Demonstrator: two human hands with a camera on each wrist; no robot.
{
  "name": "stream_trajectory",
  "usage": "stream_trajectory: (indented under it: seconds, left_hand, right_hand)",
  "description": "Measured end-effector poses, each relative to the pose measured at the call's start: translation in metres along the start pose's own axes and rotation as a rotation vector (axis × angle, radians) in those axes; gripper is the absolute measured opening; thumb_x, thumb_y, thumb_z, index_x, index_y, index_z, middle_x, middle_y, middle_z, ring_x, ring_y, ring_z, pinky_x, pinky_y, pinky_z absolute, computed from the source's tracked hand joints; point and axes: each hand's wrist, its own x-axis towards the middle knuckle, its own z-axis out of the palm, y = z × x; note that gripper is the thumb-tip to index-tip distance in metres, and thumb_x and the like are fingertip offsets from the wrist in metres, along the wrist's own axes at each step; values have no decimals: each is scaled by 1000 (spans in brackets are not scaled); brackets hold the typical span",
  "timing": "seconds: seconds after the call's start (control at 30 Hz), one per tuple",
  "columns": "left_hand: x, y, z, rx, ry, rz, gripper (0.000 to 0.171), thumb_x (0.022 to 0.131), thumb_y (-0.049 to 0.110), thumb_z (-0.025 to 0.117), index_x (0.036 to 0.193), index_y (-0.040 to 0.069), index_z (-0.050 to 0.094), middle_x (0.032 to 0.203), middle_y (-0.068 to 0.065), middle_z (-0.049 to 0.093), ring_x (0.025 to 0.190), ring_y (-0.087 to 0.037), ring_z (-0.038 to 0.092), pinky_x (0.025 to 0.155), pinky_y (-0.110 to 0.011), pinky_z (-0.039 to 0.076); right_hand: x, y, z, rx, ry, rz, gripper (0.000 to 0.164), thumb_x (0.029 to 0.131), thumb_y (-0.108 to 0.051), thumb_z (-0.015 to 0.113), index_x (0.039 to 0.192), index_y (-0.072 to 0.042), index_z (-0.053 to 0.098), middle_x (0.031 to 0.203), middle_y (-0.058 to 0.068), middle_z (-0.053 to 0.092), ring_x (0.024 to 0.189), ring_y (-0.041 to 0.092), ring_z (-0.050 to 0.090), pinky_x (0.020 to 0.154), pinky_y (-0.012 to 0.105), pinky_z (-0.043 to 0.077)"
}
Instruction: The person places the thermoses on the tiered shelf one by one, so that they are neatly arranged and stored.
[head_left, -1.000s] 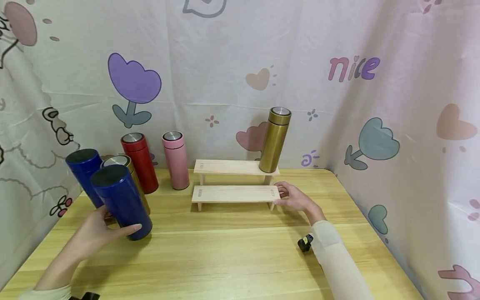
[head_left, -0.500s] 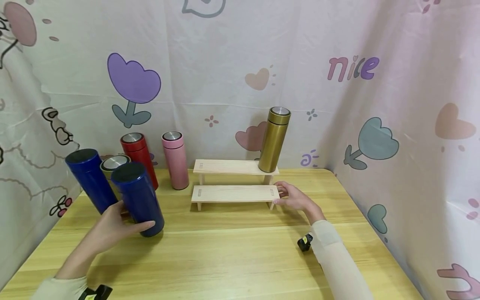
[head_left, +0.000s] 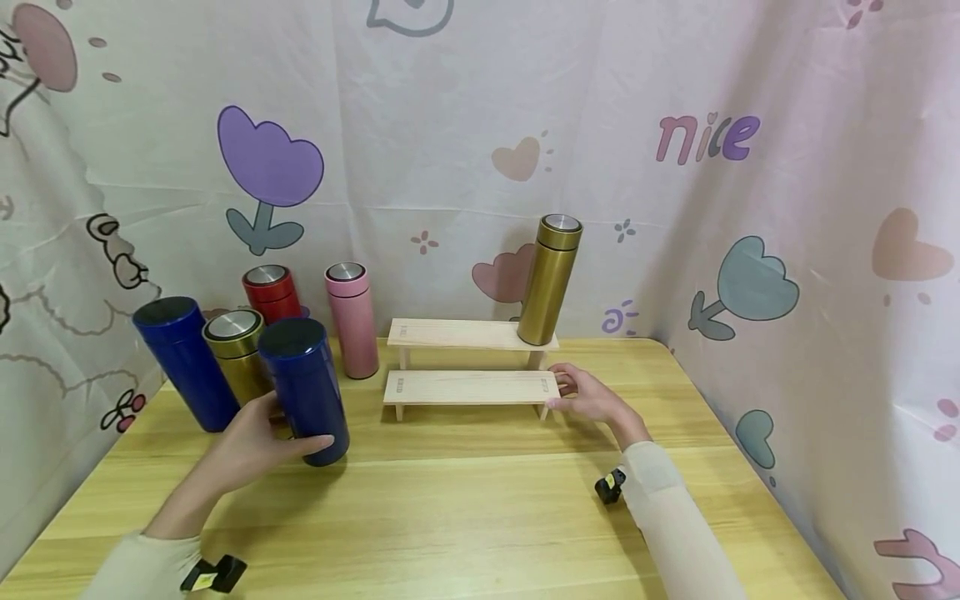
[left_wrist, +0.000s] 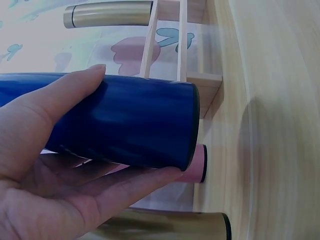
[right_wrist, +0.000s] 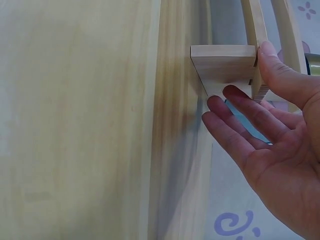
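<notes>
My left hand [head_left: 251, 446] grips a dark blue thermos bottle [head_left: 307, 396] low on its body, thumb across the near side and fingers behind. In the left wrist view the blue bottle's black-edged base hangs just off the tabletop, its shadow to one side. My right hand [head_left: 592, 396] holds the right end of the low wooden shelf step [head_left: 472, 387]. In the right wrist view, my thumb [right_wrist: 272, 65] presses the board's edge while other fingers reach past the leg panel [right_wrist: 222, 62]. A gold bottle [head_left: 550, 283] stands on the right end of the upper step [head_left: 457, 333].
Left of the shelf stand a pink bottle [head_left: 352, 325], a red bottle [head_left: 270, 292], another gold bottle [head_left: 238, 358] and a second blue bottle [head_left: 187, 367]. The held bottle partly covers the red and gold ones. A printed curtain [head_left: 420, 150] encloses the wooden table [head_left: 480, 517].
My left hand has carried the blue bottle rightward and slightly away from me, off the front of the gold bottle and across the red one. My right hand stays at the shelf end.
</notes>
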Motion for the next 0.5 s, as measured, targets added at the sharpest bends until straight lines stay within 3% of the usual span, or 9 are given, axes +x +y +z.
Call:
stream_trajectory:
  seconds: [0.27,0.5]
  left_hand:
    - [2,1,7,-27,5,33,76,82,28,89,138,-8,54,127,-30,68,109,-42,71,92,-58,60]
    - [3,3,11,-44,0,47,73,81,26,90,136,-7,56,125,-28,70,108,-40,71,92,-59,60]
  right_hand:
    - [-1,-1,1,32,7,1,61,96,-3,70,147,10,40,139,35,59,122,46,62,106,57,53]
    - [-1,2,0,46,9,7,60,95,-2,70,146,10,41,137,34,60,121,43,63,104,52,56]
